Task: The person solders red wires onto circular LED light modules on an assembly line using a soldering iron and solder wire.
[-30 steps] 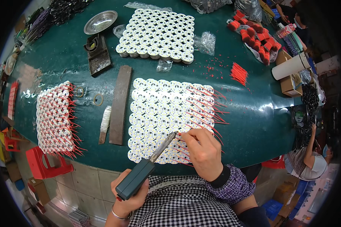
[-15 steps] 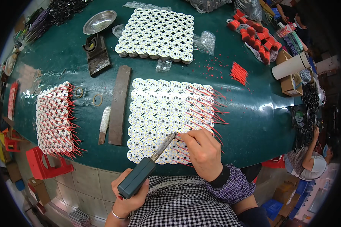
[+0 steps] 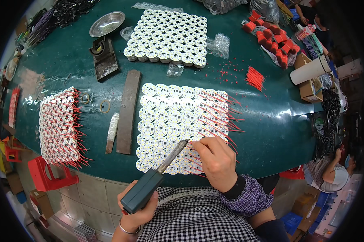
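My left hand (image 3: 138,218) is wrapped round the dark green handle of a soldering iron (image 3: 143,189). Its metal tip reaches up to the sheet of round white LED boards (image 3: 161,117) in front of me. Close to that tip, my right hand (image 3: 217,161) is closed in a pinch over the sheet, with a short bit of red wire (image 3: 190,143) showing at the fingertips. Other thin red wires (image 3: 218,111) stick out from boards along the sheet's right side. Whether the tip touches a board I cannot tell.
A wired sheet of boards (image 3: 58,127) lies to the left. Nearer are a brown bar (image 3: 128,113) and a wrapped blade (image 3: 112,133). Stacked boards (image 3: 165,36), a metal bowl (image 3: 106,24), a red wire bundle (image 3: 255,78) and red spools (image 3: 274,42) lie farther back. A co-worker (image 3: 335,173) is at right.
The soldering iron has shifted slightly, its handle moving a little left and its tip a touch higher. My right hand stays nearly in place, still pinching.
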Available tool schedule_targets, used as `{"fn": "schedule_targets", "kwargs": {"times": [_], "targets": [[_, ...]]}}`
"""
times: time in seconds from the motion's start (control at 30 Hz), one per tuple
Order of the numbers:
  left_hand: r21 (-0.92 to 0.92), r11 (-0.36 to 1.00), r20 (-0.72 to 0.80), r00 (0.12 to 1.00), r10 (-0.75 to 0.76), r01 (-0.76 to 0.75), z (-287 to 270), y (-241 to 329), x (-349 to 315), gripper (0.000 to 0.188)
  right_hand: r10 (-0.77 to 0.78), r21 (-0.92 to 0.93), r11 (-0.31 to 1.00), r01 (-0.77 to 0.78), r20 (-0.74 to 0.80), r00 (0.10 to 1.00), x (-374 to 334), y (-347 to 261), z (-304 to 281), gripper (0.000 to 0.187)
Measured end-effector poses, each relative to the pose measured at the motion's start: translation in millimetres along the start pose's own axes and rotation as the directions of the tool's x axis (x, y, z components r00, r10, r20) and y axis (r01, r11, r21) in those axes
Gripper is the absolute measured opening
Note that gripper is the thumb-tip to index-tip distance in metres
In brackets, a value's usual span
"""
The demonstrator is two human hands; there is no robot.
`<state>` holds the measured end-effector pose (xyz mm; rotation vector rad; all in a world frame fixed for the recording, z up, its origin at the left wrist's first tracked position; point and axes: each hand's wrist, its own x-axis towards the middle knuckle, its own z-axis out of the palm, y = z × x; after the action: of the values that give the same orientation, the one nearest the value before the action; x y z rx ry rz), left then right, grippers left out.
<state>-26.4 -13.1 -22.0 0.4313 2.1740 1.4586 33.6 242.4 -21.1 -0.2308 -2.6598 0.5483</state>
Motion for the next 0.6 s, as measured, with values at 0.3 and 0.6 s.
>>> {"fn": "schedule_targets", "kwargs": {"times": [0.3,0.6], "targets": [[-0.099,0.995,-0.183,0.983,0.002,-0.021,-2.1,-3.0,-0.5,0.028,0.025,-0.088,0.996,-0.02,0.059,0.998,11.5,-13.4,-38.5,0.025],[-0.105,0.991,-0.205,0.977,0.061,-0.084,0.7,1.5,14.0,0.028,-0.043,0.062,0.997,0.041,0.029,0.999,25.3,9.9,-6.4,0.029]]}}
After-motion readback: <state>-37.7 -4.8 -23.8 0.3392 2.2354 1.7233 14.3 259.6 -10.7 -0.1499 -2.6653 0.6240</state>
